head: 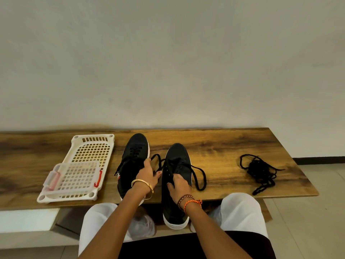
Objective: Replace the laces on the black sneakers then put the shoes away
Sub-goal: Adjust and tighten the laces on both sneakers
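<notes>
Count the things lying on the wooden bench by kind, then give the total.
Sneakers: 2
Plastic baskets: 2
Loose lace piles: 1
Total: 5

Two black shoes point(175, 176) have white soles. The laces point(261, 172) are black. The table point(214, 146) is brown wood with dark streaks. The tray point(89, 146) is cream with square holes. The wall point(168, 62) is pale grey.
</notes>
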